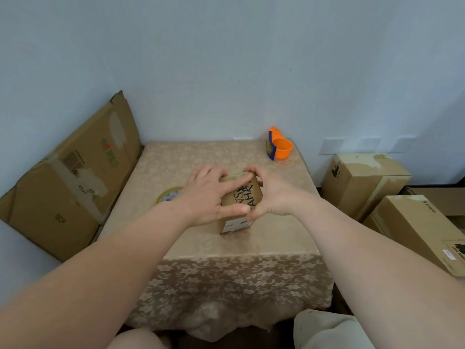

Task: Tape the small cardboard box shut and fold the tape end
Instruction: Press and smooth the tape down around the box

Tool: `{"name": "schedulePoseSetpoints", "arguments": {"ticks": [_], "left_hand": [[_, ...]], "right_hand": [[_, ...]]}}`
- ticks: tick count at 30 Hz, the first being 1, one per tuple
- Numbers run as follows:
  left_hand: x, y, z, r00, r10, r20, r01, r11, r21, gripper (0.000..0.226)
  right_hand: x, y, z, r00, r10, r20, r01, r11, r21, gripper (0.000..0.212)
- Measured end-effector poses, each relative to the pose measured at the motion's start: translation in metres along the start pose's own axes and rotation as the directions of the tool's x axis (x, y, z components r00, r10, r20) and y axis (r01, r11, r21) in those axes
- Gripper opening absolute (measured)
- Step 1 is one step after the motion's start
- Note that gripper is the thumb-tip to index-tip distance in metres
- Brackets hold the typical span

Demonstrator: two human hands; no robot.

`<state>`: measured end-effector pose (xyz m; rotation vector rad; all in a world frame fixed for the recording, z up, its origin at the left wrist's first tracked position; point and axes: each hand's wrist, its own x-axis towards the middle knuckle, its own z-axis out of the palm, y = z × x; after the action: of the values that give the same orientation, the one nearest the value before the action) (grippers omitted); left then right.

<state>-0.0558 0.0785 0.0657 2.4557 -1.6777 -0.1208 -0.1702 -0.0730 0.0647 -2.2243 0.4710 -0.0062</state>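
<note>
Pale blue-grey wall behind, and pushed up against it is a small table with a beige flowery cloth hanging over the front edge. Pretty cramped little corner, honestly.

Small cardboard box sits roughly mid-table, a bit toward the right edge, turned at an angle, with bold black lettering on top and a white label on the near side. Both hands are on it. Left hand comes in from the left and lies over the top, fingers spread: the index finger stretches across the lid toward the far corner and the thumb presses along the near top edge. Right hand cups the right side, fingers curled round the far top corner, thumb down at the near edge, where it meets the left thumb. So neither hand is loose; both are clamped on the box. Can't make out any tape on the box itself from here.

Roll of tape lies flat just left of the box, half hidden behind the left wrist. An orange tape dispenser stands at the far right corner of the table.

Flattened cardboard sheet leans on the wall left of the table. On the floor right of it, two closed cartons, one nearer than the other.
</note>
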Motion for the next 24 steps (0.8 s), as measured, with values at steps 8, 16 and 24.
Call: {"name": "schedulePoseSetpoints", "arguments": {"ticks": [8, 16, 24], "left_hand": [[0.003, 0.005, 0.012, 0.988, -0.102, -0.113, 0.099, 0.995, -0.033, 0.099], [0.007, 0.009, 0.011, 0.988, -0.022, -0.15, 0.034, 0.997, 0.075, 0.087], [0.003, 0.012, 0.012, 0.99, -0.02, -0.143, 0.033, 0.995, 0.091, 0.079]], "right_hand": [[0.003, 0.0, 0.002, 1.0, 0.005, 0.003, -0.005, 0.996, -0.089, 0.113], [0.005, 0.004, -0.002, 1.0, 0.009, 0.009, -0.009, 0.997, -0.076, 0.11], [0.004, 0.006, -0.001, 1.0, 0.011, -0.004, -0.011, 0.997, -0.071, 0.101]]}}
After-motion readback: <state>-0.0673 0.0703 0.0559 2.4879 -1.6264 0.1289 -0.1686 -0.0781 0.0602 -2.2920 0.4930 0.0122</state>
